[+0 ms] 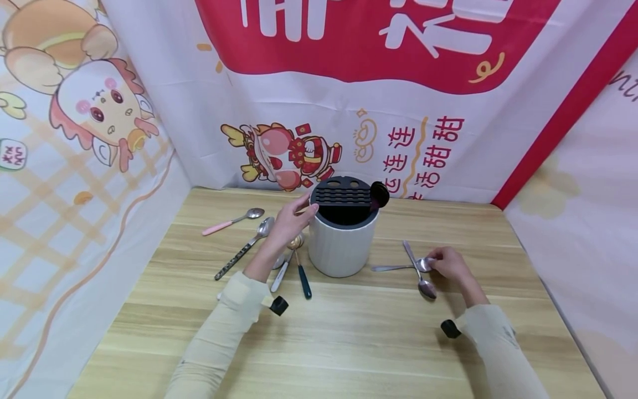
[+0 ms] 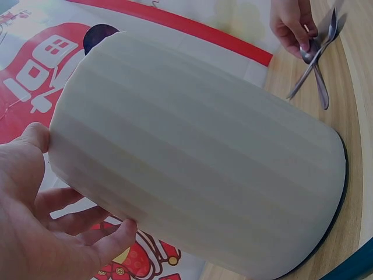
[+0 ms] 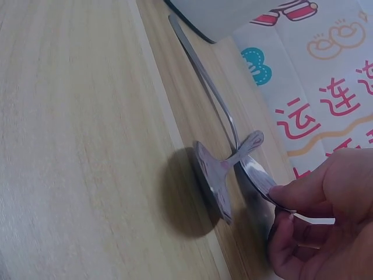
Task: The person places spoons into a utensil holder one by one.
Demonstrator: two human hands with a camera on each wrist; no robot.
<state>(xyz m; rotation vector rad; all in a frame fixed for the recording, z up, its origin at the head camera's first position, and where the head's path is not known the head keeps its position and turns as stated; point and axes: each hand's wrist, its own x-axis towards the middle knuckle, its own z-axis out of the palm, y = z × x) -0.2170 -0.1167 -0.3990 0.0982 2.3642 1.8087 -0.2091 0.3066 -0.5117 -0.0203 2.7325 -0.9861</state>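
White-and-red printed cloth (image 1: 309, 102) stands behind the pale wooden table (image 1: 359, 343). White cylindrical container (image 1: 339, 249) sits on the table near the rear edge, black slotted insert (image 1: 344, 195) in its top, round black utensil head (image 1: 381, 192) at the right rim. Left hand (image 1: 291, 223) holds the container's left side. Left of the container: pink-handled metal spoon (image 1: 226, 225) farthest back, black-patterned-handled metal spoon (image 1: 239, 255) in front of it, then white-handled metal spoon (image 1: 281, 276), then dark-green-handled utensil (image 1: 303, 280) nearest the container. Right of the container: silver metal spoon (image 1: 396, 268), bowl in the right hand (image 1: 448, 263), second silver spoon (image 1: 426, 287) lying across it.
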